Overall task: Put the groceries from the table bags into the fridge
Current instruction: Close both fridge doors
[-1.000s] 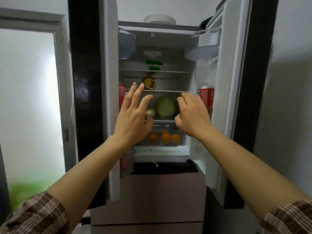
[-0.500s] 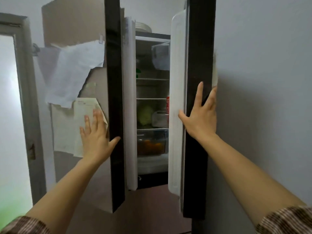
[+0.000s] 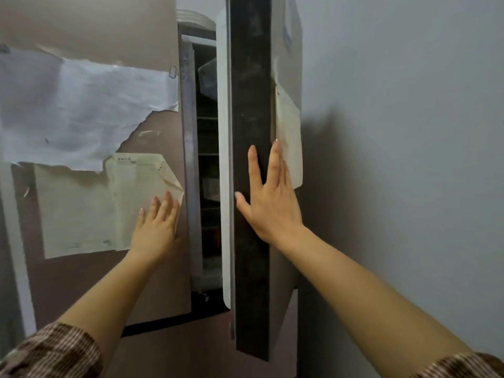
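The fridge [image 3: 207,159] fills the centre of the frame, its two doors nearly together, so this load looks stowed; bags and table are out of view. Through the gap only dim shelves show. The left hand [image 3: 158,227] and right hand [image 3: 270,203] press flat, fingers spread, holding nothing.

The left fridge door [image 3: 81,23] is a muted brownish mauve, with a black strip along its lower edge. A torn white sheet [image 3: 81,110] hangs on it above a cream paper [image 3: 81,208] bearing faint print. The right door [image 3: 252,186] shows a glossy black edge and a white inner liner [image 3: 225,159]; another cream paper [image 3: 290,148] sits on its face. The wall [image 3: 409,132] is pale grey. Both sleeves [image 3: 54,350] are brown with fine cream stripes.
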Action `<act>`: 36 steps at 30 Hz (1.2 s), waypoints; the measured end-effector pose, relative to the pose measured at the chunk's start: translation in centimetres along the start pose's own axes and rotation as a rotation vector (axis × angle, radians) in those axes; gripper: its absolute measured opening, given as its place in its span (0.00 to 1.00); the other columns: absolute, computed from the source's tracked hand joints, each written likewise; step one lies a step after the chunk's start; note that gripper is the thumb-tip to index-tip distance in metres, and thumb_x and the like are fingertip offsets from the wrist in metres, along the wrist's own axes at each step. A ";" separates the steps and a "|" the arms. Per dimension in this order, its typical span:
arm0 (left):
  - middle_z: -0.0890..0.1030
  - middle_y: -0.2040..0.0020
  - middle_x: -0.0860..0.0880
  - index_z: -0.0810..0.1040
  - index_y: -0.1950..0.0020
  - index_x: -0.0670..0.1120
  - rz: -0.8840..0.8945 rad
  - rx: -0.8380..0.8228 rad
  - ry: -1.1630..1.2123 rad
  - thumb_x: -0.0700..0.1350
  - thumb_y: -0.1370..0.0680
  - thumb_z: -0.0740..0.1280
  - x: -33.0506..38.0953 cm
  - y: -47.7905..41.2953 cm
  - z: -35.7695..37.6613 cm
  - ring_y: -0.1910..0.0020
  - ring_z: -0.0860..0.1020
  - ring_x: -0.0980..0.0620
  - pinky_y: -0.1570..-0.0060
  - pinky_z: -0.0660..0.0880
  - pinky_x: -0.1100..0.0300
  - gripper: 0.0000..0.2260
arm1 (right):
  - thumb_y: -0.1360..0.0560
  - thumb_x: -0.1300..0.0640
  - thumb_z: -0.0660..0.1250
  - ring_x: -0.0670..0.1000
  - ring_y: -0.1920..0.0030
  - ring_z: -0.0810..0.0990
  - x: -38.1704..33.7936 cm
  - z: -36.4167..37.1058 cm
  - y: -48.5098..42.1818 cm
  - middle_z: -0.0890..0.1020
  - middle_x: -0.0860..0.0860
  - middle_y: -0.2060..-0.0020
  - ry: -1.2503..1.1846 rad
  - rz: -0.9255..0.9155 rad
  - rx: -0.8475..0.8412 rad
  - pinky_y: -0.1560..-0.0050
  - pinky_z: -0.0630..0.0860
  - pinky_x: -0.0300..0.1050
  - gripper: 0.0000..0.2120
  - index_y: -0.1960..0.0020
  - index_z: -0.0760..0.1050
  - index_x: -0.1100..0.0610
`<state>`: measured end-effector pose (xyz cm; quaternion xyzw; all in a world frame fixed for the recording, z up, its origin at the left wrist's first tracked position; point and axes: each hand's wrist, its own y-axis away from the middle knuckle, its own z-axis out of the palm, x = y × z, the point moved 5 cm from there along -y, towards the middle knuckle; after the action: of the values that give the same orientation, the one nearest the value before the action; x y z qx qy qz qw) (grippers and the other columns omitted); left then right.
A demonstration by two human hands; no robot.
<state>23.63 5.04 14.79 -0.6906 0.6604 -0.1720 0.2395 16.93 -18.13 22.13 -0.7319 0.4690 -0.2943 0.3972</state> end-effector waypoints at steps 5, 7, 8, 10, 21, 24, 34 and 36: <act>0.29 0.28 0.45 0.36 0.22 0.46 0.044 0.069 -0.075 0.47 0.19 0.58 0.1 0.2 0.1 0.24 0.37 0.42 0.26 0.44 0.47 0.35 | 0.22 0.47 0.61 0.63 0.23 0.51 -2.9 2.8 -0.7 0.51 0.67 0.24 0.054 -0.086 0.002 0.24 0.52 0.55 0.41 0.23 0.41 0.65; 0.29 0.28 0.46 0.35 0.23 0.47 0.060 0.064 -0.107 0.48 0.19 0.58 -0.1 0.1 -0.2 0.24 0.37 0.43 0.26 0.43 0.47 0.35 | 0.20 0.50 0.60 0.60 0.23 0.49 -4.3 3.6 -1.2 0.49 0.64 0.23 0.052 -0.108 -0.041 0.24 0.47 0.53 0.38 0.23 0.41 0.65; 0.29 0.28 0.47 0.34 0.24 0.48 0.065 0.058 -0.102 0.48 0.19 0.58 -0.3 0.0 -0.4 0.24 0.37 0.43 0.26 0.42 0.47 0.35 | 0.20 0.52 0.59 0.60 0.23 0.49 -4.9 4.0 -1.3 0.49 0.64 0.23 0.049 -0.110 -0.048 0.24 0.46 0.52 0.37 0.23 0.41 0.66; 0.30 0.28 0.47 0.34 0.24 0.49 0.068 0.053 -0.082 0.48 0.19 0.59 -0.6 -0.1 -0.5 0.23 0.38 0.44 0.26 0.42 0.47 0.36 | 0.20 0.55 0.60 0.61 0.23 0.51 -5.7 4.6 -1.6 0.51 0.66 0.24 0.035 -0.082 -0.045 0.25 0.47 0.51 0.35 0.24 0.44 0.68; 0.34 0.22 0.46 0.35 0.22 0.46 0.076 -0.006 -0.115 0.48 0.20 0.61 -0.4 0.6 -0.6 0.23 0.37 0.42 0.25 0.44 0.45 0.38 | 0.21 0.64 0.56 0.56 0.22 0.45 -7.7 6.8 -4.8 0.46 0.61 0.22 -0.123 -0.026 -0.291 0.25 0.46 0.43 0.32 0.22 0.43 0.64; 0.34 0.22 0.47 0.36 0.22 0.47 0.091 0.010 -0.112 0.47 0.20 0.59 -0.7 0.7 -0.4 0.23 0.37 0.43 0.26 0.45 0.46 0.36 | 0.23 0.65 0.59 0.57 0.22 0.44 -8.8 9.0 -6.0 0.44 0.62 0.23 -0.131 -0.007 -0.396 0.25 0.47 0.44 0.35 0.23 0.42 0.65; 0.35 0.22 0.47 0.37 0.22 0.46 0.112 0.104 -0.023 0.45 0.22 0.58 -0.9 0.5 1.0 0.24 0.35 0.42 0.25 0.43 0.47 0.36 | 0.24 0.65 0.63 0.55 0.22 0.41 -8.9 12.4 -6.6 0.39 0.59 0.23 -0.067 -0.004 -0.389 0.25 0.51 0.43 0.41 0.23 0.37 0.63; 0.36 0.22 0.45 0.38 0.22 0.45 0.110 0.109 -0.009 0.46 0.22 0.58 -0.7 0.6 0.9 0.24 0.36 0.41 0.25 0.43 0.47 0.36 | 0.24 0.64 0.64 0.54 0.22 0.42 -8.9 12.0 -6.6 0.39 0.58 0.22 -0.052 -0.018 -0.405 0.25 0.51 0.43 0.42 0.23 0.37 0.63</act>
<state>23.57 5.82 13.79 -0.6400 0.6859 -0.1913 0.2887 26.11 -4.63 21.17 -0.8083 0.5016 -0.1788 0.2514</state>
